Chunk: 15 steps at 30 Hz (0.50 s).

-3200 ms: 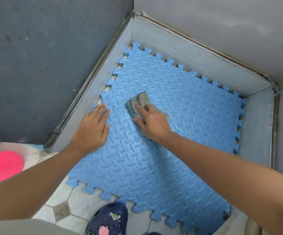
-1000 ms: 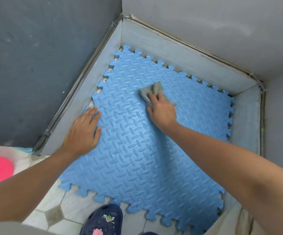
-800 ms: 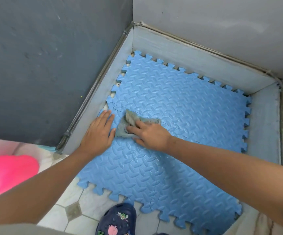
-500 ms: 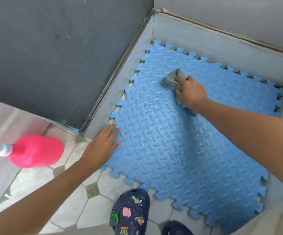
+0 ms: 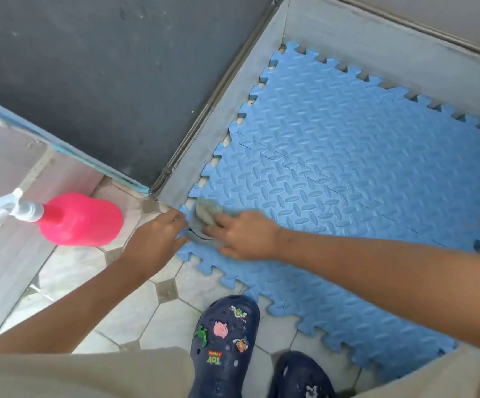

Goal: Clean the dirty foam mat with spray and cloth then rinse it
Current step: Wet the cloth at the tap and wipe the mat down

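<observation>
Two hands down at the near-left corner of the mat. The blue interlocking foam mat (image 5: pixel 347 182), the diamond-plate textured kind with puzzle edges, lies flat on the floor and fills the view from the centre out to 3 o'clock. It's tucked into a corner of pale grey skirting (image 5: pixel 362 53) along its 9 and 12 o'clock sides.

The small grey cloth (image 5: pixel 207 214) sits on the mat's corner nearest 9 o'clock. The right hand (image 5: pixel 244 237) is on top of it, fingers stretched out flat and pressing it into the foam rather than gripping it. It's a bit motion-blurred, so the finger detail is fuzzy.

The left hand (image 5: pixel 155 239) is just beside it at 9 o'clock. It's open, with straightish fingers resting on the very edge of that same corner and the palm over the white floor tiles (image 5: pixel 124 311).

The pink plastic spray bottle (image 5: pixel 80 219) with the white trigger head is on the tiles near the left hand, toward 9 o'clock, with the nozzle end pointing further that way. A dark grey wall (image 5: pixel 103 67) runs behind it toward 11.

Down at 6 o'clock is a navy clog with cartoon charms (image 5: pixel 224 340), toe just short of the mat's edge.
</observation>
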Tool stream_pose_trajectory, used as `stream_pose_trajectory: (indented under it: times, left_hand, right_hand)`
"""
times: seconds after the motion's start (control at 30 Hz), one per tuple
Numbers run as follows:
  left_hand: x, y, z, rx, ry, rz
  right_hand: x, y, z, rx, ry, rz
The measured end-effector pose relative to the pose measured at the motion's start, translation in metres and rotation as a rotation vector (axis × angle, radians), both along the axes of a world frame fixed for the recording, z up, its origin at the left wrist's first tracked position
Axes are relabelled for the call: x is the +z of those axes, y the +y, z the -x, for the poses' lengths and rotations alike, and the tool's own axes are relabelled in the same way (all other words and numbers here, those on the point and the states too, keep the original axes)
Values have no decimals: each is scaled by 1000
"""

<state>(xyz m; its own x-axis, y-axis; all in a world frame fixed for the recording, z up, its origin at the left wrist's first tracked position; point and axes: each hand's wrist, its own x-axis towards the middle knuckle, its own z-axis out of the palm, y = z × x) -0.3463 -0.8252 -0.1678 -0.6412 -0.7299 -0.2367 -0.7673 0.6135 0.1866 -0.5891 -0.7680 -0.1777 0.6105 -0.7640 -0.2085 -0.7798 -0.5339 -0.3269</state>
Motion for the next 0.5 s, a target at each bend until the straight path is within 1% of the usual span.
stream_pose_trajectory:
  times: [0.03,0.07,0.13,0.2,0.27,0.33,0.37,0.4,0.43,0.5]
  left_hand:
    - [0,-1,-1,-4,17,8]
    - [0,-1,-3,-3,33,10]
    - [-1,0,-5,11,62,5]
    - [-1,5,-6,26,84,-3]
    - [-1,6,-4,24,87,-24]
    - [0,2,-4,26,74,-51]
    - [2,-1,-3,21,59,-67]
    - [4,-7,-2,7,31,-77]
    - [7,-13,2,-12,-14,-80]
    - [16,-24,15,-35,-116,-83]
  right_hand:
    - [1,-8,17,-11,-1,12]
    - [3,-19,37,-69,-3,36]
    - [8,-47,79,-293,44,89]
    - [11,-75,114,-581,94,100]
    - [13,-91,126,-818,88,100]
    - [12,-93,107,-925,59,89]
    - [9,-88,89,-922,41,90]
    - [7,-81,69,-870,29,101]
    - [4,-69,47,-774,35,100]
    - [-3,-35,2,-477,95,109]
